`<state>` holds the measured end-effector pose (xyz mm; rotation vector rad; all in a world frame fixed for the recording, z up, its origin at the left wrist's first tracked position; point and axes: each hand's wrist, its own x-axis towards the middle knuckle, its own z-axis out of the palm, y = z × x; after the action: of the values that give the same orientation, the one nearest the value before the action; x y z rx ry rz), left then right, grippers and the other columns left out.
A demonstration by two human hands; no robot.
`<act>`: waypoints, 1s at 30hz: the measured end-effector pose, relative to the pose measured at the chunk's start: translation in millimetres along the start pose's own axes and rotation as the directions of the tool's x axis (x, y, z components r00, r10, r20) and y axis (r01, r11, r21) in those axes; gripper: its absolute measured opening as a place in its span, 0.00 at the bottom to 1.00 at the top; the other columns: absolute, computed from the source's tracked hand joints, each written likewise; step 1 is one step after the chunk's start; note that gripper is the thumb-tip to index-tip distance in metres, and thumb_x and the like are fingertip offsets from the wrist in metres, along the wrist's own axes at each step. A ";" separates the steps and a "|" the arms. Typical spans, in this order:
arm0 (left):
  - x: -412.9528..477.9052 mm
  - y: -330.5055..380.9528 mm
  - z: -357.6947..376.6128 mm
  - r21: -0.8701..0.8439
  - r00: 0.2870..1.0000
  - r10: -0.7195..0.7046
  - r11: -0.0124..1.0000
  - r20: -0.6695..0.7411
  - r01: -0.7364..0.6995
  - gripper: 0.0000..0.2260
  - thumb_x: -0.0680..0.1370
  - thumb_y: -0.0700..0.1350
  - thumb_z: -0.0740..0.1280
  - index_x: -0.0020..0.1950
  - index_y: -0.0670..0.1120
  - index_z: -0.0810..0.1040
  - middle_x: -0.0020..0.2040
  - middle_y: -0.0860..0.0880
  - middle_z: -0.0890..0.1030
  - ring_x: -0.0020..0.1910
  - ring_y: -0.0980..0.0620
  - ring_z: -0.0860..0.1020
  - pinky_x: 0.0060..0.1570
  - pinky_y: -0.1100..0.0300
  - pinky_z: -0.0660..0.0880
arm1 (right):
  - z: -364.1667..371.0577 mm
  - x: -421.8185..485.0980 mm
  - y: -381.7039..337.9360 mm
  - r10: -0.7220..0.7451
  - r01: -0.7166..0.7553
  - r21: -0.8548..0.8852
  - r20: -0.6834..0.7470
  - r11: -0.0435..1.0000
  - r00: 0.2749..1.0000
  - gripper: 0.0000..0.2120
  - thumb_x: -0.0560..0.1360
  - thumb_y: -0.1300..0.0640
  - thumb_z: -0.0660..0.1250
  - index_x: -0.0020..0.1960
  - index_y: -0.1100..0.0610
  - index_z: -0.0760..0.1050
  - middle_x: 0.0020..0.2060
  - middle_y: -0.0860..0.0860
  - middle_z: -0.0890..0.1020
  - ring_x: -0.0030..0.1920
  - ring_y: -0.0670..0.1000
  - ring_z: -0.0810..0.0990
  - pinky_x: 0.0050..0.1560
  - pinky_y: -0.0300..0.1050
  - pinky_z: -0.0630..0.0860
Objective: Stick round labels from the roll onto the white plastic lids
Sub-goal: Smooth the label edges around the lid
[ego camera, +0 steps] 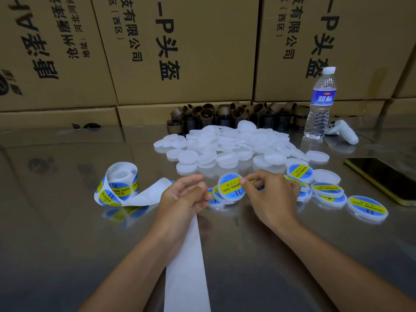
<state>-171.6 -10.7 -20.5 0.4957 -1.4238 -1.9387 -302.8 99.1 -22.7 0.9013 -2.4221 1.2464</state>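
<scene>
A roll of blue-and-yellow round labels (118, 185) lies at the left on the shiny table (67, 233). Its white backing strip (186, 262) runs under my left hand (182, 197) toward me. My left hand pinches the strip near its fold. My right hand (270, 194) holds a labelled white lid (230, 185) tilted up between thumb and fingers. Several labelled lids (327, 190) lie to the right, one (367, 208) farthest out. A heap of plain white lids (227, 147) sits behind the hands.
A water bottle (320, 104) stands at the back right beside a white controller (344, 131). A phone (382, 179) lies at the right edge. Brown cardboard cores (225, 117) line the back. Stacked cartons (180, 52) wall off the rear.
</scene>
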 end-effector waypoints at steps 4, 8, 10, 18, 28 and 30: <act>-1.2 1.6 0.5 0.000 1.000 -0.007 1.000 0.007 0.007 0.06 0.78 0.36 0.64 0.52 0.44 0.79 0.34 0.50 0.80 0.35 0.56 0.81 0.40 0.65 0.79 | 2.7 2.0 3.3 -0.030 0.029 -0.060 -0.015 0.998 0.999 0.07 0.74 0.45 0.68 0.37 0.42 0.75 0.27 0.41 0.74 0.46 0.46 0.71 0.48 0.41 0.52; -1.9 3.1 2.5 0.019 1.000 -0.009 1.000 0.007 0.009 0.06 0.78 0.36 0.64 0.51 0.44 0.79 0.34 0.50 0.81 0.35 0.55 0.81 0.39 0.65 0.79 | 3.7 2.1 4.8 -0.068 0.081 -0.214 0.066 0.974 0.995 0.05 0.74 0.48 0.66 0.41 0.44 0.80 0.38 0.44 0.76 0.53 0.49 0.68 0.53 0.45 0.55; -2.1 3.5 2.9 0.023 1.000 -0.008 1.000 0.005 0.008 0.06 0.78 0.36 0.64 0.50 0.44 0.79 0.33 0.50 0.81 0.35 0.56 0.80 0.39 0.65 0.79 | 4.1 2.6 4.6 -0.080 0.109 -0.285 0.112 0.952 0.990 0.06 0.75 0.49 0.65 0.43 0.45 0.81 0.44 0.46 0.75 0.56 0.50 0.67 0.54 0.45 0.55; -3.1 2.2 3.5 0.015 1.000 -0.003 1.000 0.024 0.002 0.06 0.78 0.35 0.64 0.51 0.42 0.79 0.33 0.49 0.81 0.34 0.55 0.80 0.38 0.65 0.79 | 9.5 27.2 -7.7 -0.135 0.133 -0.129 -0.009 0.983 0.991 0.05 0.75 0.54 0.65 0.47 0.48 0.79 0.43 0.45 0.75 0.52 0.49 0.70 0.53 0.46 0.60; 1.0 -3.0 2.4 0.015 0.997 0.034 0.999 0.072 -0.035 0.06 0.77 0.34 0.65 0.51 0.41 0.80 0.32 0.47 0.81 0.34 0.54 0.80 0.37 0.64 0.79 | 37.6 94.6 -2.9 -0.083 0.192 -0.358 0.298 0.914 0.951 0.19 0.80 0.54 0.58 0.70 0.48 0.68 0.71 0.50 0.68 0.72 0.53 0.60 0.71 0.56 0.51; 1.1 -3.1 2.8 0.019 0.996 0.037 0.999 0.080 -0.039 0.06 0.77 0.34 0.64 0.50 0.42 0.80 0.33 0.47 0.80 0.34 0.54 0.80 0.38 0.64 0.79 | 39.1 96.2 -1.0 -0.066 0.203 -0.377 0.345 0.904 0.936 0.17 0.80 0.54 0.57 0.68 0.47 0.70 0.71 0.51 0.67 0.73 0.52 0.58 0.72 0.58 0.47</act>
<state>-175.2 -9.0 -22.4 0.4021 -1.4942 -1.9346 -374.6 28.4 2.3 1.1914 -2.6628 0.5340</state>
